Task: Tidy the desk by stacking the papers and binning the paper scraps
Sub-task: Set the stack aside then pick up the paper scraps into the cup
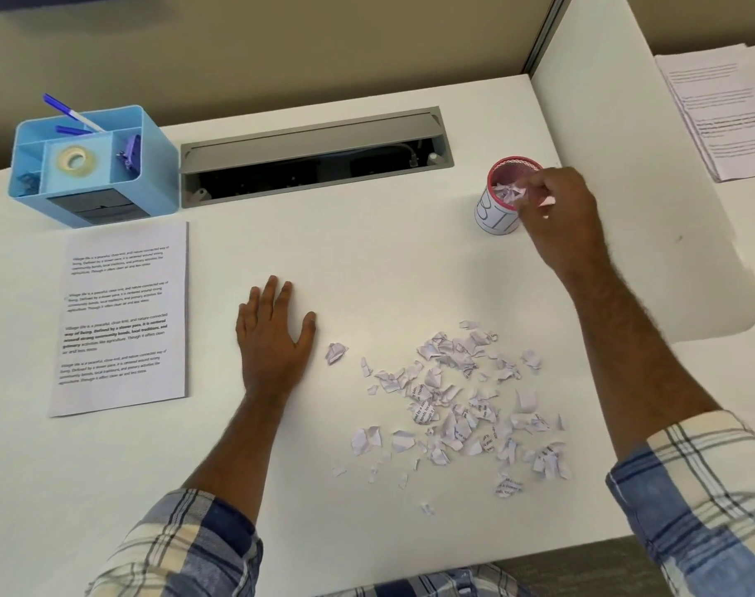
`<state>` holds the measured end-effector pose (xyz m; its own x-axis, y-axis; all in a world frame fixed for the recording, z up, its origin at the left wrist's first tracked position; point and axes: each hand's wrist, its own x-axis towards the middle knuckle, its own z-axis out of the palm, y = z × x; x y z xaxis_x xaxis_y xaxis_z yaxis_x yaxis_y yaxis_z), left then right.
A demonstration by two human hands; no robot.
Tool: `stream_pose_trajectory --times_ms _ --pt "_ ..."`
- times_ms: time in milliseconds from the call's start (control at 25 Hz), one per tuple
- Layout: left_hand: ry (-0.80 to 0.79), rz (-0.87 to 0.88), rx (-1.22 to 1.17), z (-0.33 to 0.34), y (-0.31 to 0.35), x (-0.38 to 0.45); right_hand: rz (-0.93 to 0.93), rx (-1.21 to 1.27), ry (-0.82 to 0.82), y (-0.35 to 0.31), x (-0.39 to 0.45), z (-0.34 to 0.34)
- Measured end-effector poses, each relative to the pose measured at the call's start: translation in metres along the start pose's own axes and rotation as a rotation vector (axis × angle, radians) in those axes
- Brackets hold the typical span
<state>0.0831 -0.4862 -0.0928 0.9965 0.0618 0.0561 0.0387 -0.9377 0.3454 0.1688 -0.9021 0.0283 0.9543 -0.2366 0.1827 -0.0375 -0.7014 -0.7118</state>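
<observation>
Scraps [457, 407] (dozens) litter one desk [367, 260]; right hand [556, 217] pinches some over one bin [502, 200]; left hand [272, 338] flat.

My right hand [558, 217] is hovering at the bin [502, 200], its curled fingertips [528, 193] blurred over the rim, scraps showing inside just beyond them. My left hand [274, 338] is lying flat on the desk [367, 260], fingers spread. Just right of its thumb one scrap [336, 352] is sitting; farther right the scrap pile [457, 402] is spreading. Left of my fingers the paper stack [121, 316] is resting.
</observation>
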Motion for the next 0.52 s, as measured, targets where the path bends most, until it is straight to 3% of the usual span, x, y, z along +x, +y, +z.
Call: stream_pose_trajectory --times_ms 120,280,520 --pt "-0.009 -0.001 -0.004 -0.001 0.001 0.000 0.077 0.061 -0.066 0.009 -0.039 0.015" --pt "-0.008 0.001 -0.005 -0.001 0.001 0.000 0.202 -0.001 -0.351 0.019 -0.090 0.037" --pt "-0.015 -0.008 -0.008 -0.001 0.001 0.000 0.162 -0.012 -0.527 0.012 -0.130 0.051"
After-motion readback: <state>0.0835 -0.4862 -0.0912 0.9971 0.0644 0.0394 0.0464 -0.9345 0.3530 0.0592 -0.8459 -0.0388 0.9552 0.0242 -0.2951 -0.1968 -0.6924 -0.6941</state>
